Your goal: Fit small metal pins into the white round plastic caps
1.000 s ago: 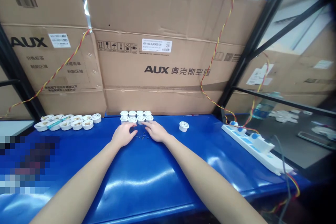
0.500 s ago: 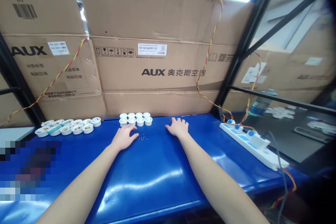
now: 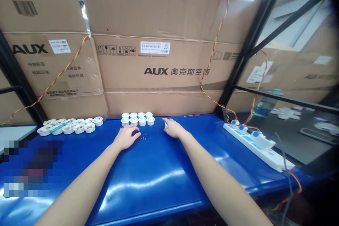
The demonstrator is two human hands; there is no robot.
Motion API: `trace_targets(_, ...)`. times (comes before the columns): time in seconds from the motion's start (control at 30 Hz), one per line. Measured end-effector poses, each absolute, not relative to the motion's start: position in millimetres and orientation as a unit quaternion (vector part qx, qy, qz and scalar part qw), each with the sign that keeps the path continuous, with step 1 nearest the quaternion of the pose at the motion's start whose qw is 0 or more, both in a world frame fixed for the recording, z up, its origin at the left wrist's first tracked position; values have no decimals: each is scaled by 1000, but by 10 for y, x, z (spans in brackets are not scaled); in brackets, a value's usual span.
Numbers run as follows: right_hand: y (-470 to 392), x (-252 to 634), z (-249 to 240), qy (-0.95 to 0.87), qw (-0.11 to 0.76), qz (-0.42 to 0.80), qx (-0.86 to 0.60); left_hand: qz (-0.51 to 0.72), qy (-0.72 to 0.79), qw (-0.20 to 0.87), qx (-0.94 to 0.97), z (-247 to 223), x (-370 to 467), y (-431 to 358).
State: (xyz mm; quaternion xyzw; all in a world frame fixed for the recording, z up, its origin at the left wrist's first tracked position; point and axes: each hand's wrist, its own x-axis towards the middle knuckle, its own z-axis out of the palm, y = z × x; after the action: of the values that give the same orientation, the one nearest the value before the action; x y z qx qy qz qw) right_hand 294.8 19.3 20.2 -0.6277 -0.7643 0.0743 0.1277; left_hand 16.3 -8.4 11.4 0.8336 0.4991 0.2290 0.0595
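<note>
My left hand [image 3: 127, 137] lies on the blue table with its fingers spread and nothing held. Just right of its thumb are several tiny thin pieces [image 3: 145, 137], too small to name. Behind its fingers, small round white cups [image 3: 142, 121] stand in two tight rows. My right hand [image 3: 173, 128] is farther right, resting low over the table. Its index finger points left, and the other fingers curl around a small white object [image 3: 166, 125], mostly hidden by the hand.
More white cups [image 3: 79, 128] with small contents stand at the left, a teal pen-like tool [image 3: 58, 127] across them. A white power strip [image 3: 259, 148] with plugs runs along the right side. Cardboard [image 3: 159, 88] walls the back; a thin rod [image 3: 191, 115] lies near it.
My right hand has moved slightly left, and its spread fingers have drawn in around the small white object. My left hand stays nearly in place. The view has shifted a little.
</note>
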Motion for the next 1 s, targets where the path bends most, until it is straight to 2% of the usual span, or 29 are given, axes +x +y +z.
trace_targets(0.2,141,2895,262,-854,161,135,-476,217,502,54,835,120,158,-94)
trace_targets(0.43,181,2909,171,-803,251,181,-510,210,500,49,838,108,153,-78)
trace_targets(0.7,83,2706,234,-807,279,109,-509,207,501,47,839,106,159,-86)
trace_targets(0.8,-28,2491,308,-861,251,52,-439,206,501,45,840,103,159,-88)
trace_targets(1.0,-59,2371,313,-909,248,-34,-333,203,498,45,842,105,159,-89)
